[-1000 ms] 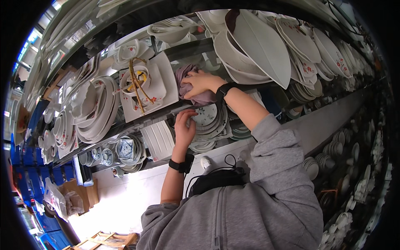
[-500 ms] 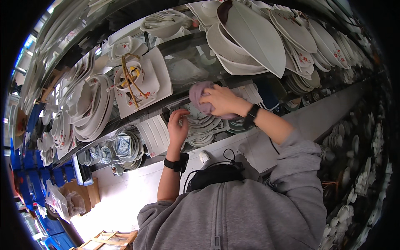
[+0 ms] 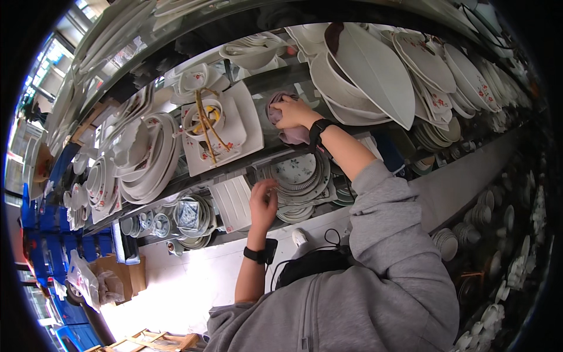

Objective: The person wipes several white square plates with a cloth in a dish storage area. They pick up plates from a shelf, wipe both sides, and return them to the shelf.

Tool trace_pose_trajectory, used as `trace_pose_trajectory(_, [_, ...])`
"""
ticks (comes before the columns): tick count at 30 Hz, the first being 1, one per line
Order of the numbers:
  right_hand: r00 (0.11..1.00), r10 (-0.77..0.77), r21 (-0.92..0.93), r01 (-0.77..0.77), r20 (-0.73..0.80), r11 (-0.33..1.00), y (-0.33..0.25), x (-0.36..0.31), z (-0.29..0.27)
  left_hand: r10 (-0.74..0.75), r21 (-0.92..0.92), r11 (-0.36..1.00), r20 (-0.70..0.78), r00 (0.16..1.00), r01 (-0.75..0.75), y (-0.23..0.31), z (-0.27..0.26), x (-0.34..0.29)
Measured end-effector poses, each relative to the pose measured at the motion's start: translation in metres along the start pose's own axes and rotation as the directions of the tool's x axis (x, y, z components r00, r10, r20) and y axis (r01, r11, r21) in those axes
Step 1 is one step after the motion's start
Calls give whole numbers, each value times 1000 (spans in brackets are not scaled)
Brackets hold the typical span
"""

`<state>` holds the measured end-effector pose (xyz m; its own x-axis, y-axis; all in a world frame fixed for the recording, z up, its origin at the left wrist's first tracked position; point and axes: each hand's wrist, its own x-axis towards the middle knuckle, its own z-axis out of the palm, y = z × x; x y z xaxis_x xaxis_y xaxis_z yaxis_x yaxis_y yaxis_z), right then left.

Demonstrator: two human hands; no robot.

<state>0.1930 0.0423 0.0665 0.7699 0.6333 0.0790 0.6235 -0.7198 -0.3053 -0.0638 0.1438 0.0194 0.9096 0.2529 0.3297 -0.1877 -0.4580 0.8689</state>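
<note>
My right hand [image 3: 295, 112] is closed on a crumpled mauve cloth [image 3: 294, 136] and presses it against the dark glass shelf [image 3: 281, 78]. The cloth lies between a square white plate [image 3: 253, 120] with a red-flower bowl set and a large leaf-shaped white dish [image 3: 375, 70]. My left hand [image 3: 263, 205] hangs lower, its fingers loosely bent and apart, with nothing in them. Just right of it, on the lower shelf, is a stack of plates, the top one a round plate [image 3: 295, 168] with a leafy green pattern.
Oval white plates [image 3: 153, 155] stand at the left of the upper shelf. Below are ribbed white rectangular dishes [image 3: 233, 202] and a blue-patterned square dish [image 3: 189, 214]. Blue crates [image 3: 44, 232] are at far left, a wooden frame [image 3: 149, 340] at bottom left, and cups [image 3: 446, 243] at right.
My right hand has moved the cloth from above the lower plates up onto the upper shelf, uncovering the leafy plate. My left hand stays near the plate stack, still empty.
</note>
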Motion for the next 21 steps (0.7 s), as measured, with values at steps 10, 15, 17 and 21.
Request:
trace_pose_trajectory(10, [909,-400,162,381,114,910,-30,-57,-8,-59,5,998,-98,993,59,-32,-12,-8])
trace_pose_trajectory(15, [886,-441,142,422,143,895,-32,-114,-24,-59,-18,998,-123,991,58,-26,-10,12])
trace_pose_trajectory(17, [873,-452,231,409,181,883,-27,-136,-32,-31,-15,999,-113,993,30,-22,-9,17])
trace_pose_trajectory(21, [971,-224,207,203,82,957,-33,-135,-50,-20,-41,999,-102,995,16,-26,-4,19])
